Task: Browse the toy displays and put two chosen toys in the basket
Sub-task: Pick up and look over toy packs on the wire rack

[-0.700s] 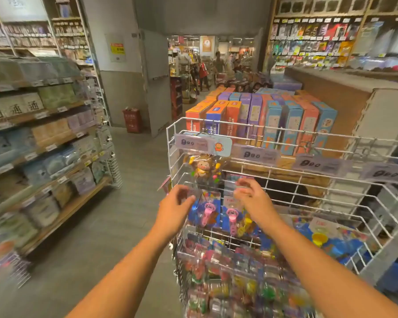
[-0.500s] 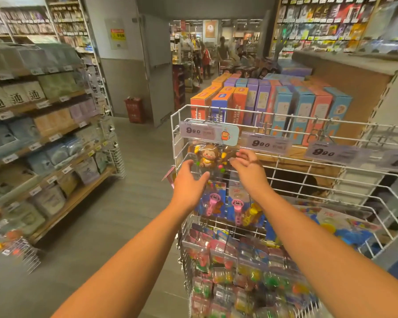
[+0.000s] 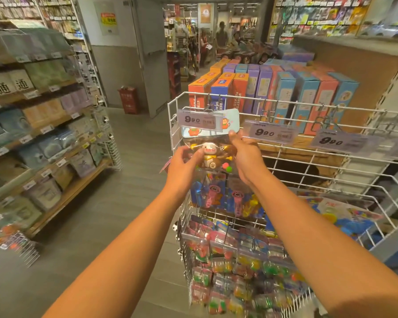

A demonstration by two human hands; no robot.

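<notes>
A packaged monkey toy [image 3: 208, 153] in a clear bag with a light-blue header card hangs from a hook at the top left of a white wire rack [image 3: 285, 157]. My left hand [image 3: 184, 164] grips the bag's left side, thumb across the front. On the right edge, my right hand [image 3: 245, 154] holds the bag, fingers curled round it up near the header. Below it hang blue packs with pink toys [image 3: 216, 196]. No basket is in view.
Price tags reading 9.90 [image 3: 270, 133] line the rack's top rail. Bagged small toys [image 3: 234, 260] fill its lower rows. Coloured boxes [image 3: 285, 88] stand behind the rack. Shelves of packaged goods [image 3: 32, 134] run along the left of a grey-floored aisle, with a red bin [image 3: 128, 99] and people at the far end.
Both hands rose from the blue packs with pink toys to the monkey toy bag above and took hold of its sides.
</notes>
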